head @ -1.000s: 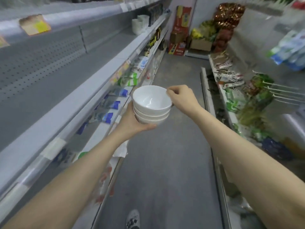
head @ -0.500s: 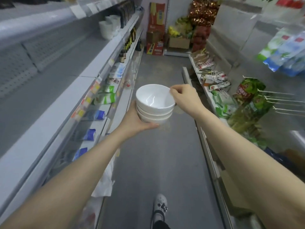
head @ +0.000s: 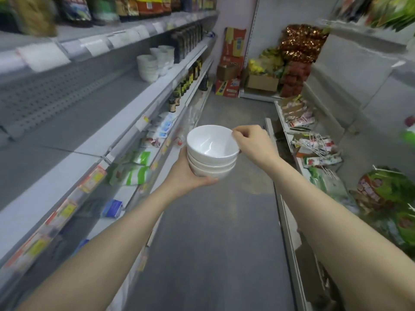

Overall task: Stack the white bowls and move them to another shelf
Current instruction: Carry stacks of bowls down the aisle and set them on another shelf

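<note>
A stack of three white bowls (head: 212, 151) is held out over the aisle floor, nested and upright. My left hand (head: 187, 173) cups the stack from below and the left side, thumb curled under the bottom bowl. My right hand (head: 251, 142) pinches the right rim of the top bowl. More white bowls (head: 155, 62) stand stacked on the grey left shelf (head: 107, 113) further down the aisle, beside dark bottles.
Shelving runs along both sides of a narrow grey aisle (head: 213, 232). Green and blue packets (head: 132, 169) lie on the lower left shelves. Snack bags (head: 381, 189) hang on hooks at the right. Cardboard boxes (head: 229, 79) and sacks block the far end.
The view has moved forward along the aisle and tilted up; the far bowls and end boxes look nearer. The stack stays held in both hands the same way.
</note>
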A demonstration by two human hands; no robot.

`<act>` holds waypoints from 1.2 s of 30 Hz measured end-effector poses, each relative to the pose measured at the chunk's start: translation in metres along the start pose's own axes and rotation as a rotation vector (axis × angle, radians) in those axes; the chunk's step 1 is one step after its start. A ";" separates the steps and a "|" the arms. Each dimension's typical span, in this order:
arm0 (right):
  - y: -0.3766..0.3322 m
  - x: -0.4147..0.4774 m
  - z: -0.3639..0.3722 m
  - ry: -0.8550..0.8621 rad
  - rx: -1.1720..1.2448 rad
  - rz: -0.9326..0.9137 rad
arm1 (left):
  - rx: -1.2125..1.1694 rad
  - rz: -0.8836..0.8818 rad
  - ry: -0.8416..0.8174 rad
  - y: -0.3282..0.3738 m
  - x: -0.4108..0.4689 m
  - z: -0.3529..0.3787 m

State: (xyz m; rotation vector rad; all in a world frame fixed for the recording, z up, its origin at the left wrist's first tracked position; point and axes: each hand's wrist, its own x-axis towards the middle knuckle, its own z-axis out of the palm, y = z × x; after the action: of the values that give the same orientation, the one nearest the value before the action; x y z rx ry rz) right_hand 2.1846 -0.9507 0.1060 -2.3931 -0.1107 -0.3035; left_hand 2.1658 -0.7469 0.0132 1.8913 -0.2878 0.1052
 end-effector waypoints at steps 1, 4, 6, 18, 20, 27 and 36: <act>0.003 0.019 0.002 -0.009 0.014 -0.002 | -0.003 -0.003 0.015 -0.003 0.017 0.001; 0.013 0.073 0.012 -0.027 0.037 -0.010 | -0.014 -0.013 0.034 -0.010 0.065 -0.001; 0.021 0.109 0.020 -0.030 0.043 -0.017 | -0.022 -0.016 0.045 -0.015 0.098 -0.003; 0.049 0.346 0.074 -0.067 0.038 -0.071 | -0.016 0.042 0.095 -0.067 0.318 -0.032; 0.054 0.381 0.081 -0.071 0.051 -0.075 | -0.004 0.037 0.092 -0.075 0.352 -0.035; 0.080 0.501 0.108 -0.126 0.054 -0.133 | 0.033 0.010 0.169 -0.102 0.456 -0.034; 0.114 0.652 0.140 -0.314 0.089 -0.289 | 0.019 -0.087 0.372 -0.125 0.565 -0.008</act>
State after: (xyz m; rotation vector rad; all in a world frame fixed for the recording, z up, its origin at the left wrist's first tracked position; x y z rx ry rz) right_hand 2.8612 -0.9444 0.0927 -2.3170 -0.6057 -0.0499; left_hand 2.7432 -0.7835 0.0222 1.8572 0.0488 0.3968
